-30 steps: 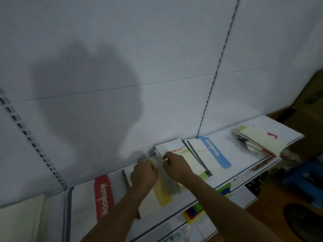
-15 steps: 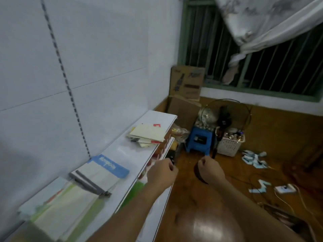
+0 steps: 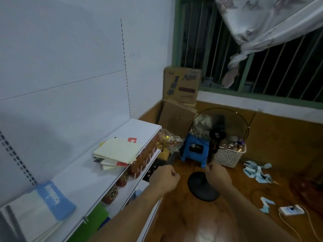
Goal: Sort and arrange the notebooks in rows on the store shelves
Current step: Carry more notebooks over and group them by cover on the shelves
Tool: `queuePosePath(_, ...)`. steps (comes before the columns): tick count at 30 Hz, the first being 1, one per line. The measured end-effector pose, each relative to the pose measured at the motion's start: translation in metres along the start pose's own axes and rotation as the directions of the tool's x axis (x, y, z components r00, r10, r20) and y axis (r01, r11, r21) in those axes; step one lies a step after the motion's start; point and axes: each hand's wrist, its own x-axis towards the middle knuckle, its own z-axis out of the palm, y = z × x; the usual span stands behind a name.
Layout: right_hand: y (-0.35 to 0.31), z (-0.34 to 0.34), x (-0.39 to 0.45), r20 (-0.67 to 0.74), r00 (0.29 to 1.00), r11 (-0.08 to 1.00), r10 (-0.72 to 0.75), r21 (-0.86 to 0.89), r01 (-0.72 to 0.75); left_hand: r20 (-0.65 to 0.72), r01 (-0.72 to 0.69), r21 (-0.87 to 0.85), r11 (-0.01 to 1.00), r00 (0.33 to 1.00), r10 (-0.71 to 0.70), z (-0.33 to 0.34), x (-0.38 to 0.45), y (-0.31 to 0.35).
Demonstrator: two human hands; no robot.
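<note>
- Two hands are hanging out in front of the shelf edge, over the floor: the left hand (image 3: pixel 165 179) just beside the shelf front, the right hand (image 3: pixel 218 175) further right, above the fan base (image 3: pixel 203 187). Both are showing curled fingers and neither is holding anything that can be seen.
- One loose pile of notebooks (image 3: pixel 117 153) is lying skewed toward the far end of the top shelf (image 3: pixel 139 130), its covers fanned and one corner poking past the front edge.
- Another notebook, the blue-banded notebook (image 3: pixel 52 201), is lying flat at the near left, well apart from the pile, with bare shelf between them.
- Judging from this, the step in hand is reaching for the far pile to bring it into line.
- Doing it well is likely meaning opening both hands before arrival, the left taking the pile's near side, the right its overhanging corner.
- Squaring the edges first seems wise, since fanned covers are liable to slide apart when lifted.
- Lifting rather than dragging is probably safer, as a push forward could tip the pile onto the jars on the lower shelf (image 3: pixel 136 173).
</note>
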Motion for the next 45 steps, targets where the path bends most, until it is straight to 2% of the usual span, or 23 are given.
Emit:
queuePosePath(4,-0.02,0.013,0.049,0.039,0.997,0.998,-0.064,0.019,0.063,-0.084,0.075,-0.011,0.997,0.994,-0.075,-0.001,0.047,-0.002)
queuePosePath(10,-0.083,0.047,0.13,0.132,0.97,0.979,-0.205,0.011,0.206,-0.186,0.146,-0.092,0.985,0.969,-0.161,-0.021,0.124,-0.027)
queuePosePath(18,-0.186,0.102,0.212,0.258,0.874,0.909,-0.411,0.045,0.414,-0.334,0.381,-0.088,0.92,0.859,-0.387,-0.072,0.205,-0.089)
queuePosePath(21,-0.221,0.137,0.233,0.356,0.804,0.867,-0.477,0.039,0.497,-0.374,0.503,-0.11,0.857,0.778,-0.504,-0.085,0.216,-0.121)
queuePosePath(24,-0.254,0.171,0.243,0.465,0.688,0.799,-0.557,0.074,0.596,-0.415,0.629,-0.171,0.759,0.652,-0.634,-0.093,0.215,-0.152)
queuePosePath(26,-0.27,0.195,0.245,0.52,0.609,0.755,-0.599,0.112,0.646,-0.443,0.719,-0.235,0.654,0.52,-0.73,-0.094,0.207,-0.166)
queuePosePath(29,-0.283,0.223,0.242,0.618,0.508,0.702,-0.6,0.103,0.705,-0.454,0.84,-0.308,0.447,0.283,-0.845,-0.09,0.192,-0.174)
queuePosePath(31,-0.287,0.235,0.238,0.649,0.47,0.671,-0.598,0.084,0.737,-0.414,0.853,-0.378,0.359,0.191,-0.89,-0.082,0.184,-0.177)
queuePosePath(32,-0.288,0.238,0.236,0.647,0.475,0.666,-0.596,0.069,0.743,-0.377,0.847,-0.411,0.337,0.179,-0.909,-0.078,0.182,-0.178)
queuePosePath(35,-0.287,0.242,0.229,0.662,0.525,0.7,-0.534,-0.002,0.714,-0.274,0.812,-0.476,0.338,0.229,-0.934,-0.061,0.184,-0.173)
queuePosePath(39,-0.283,0.244,0.228,0.64,0.554,0.73,-0.532,0.016,0.683,-0.309,0.815,-0.484,0.32,0.183,-0.933,-0.053,0.189,-0.162)
queuePosePath(41,-0.281,0.244,0.232,0.653,0.549,0.773,-0.522,0.089,0.628,-0.293,0.789,-0.535,0.302,0.162,-0.942,-0.052,0.19,-0.161)
queuePosePath(45,-0.273,0.241,0.236,0.698,0.483,0.771,-0.529,0.157,0.617,-0.287,0.73,-0.623,0.281,0.122,-0.95,-0.049,0.193,-0.153)
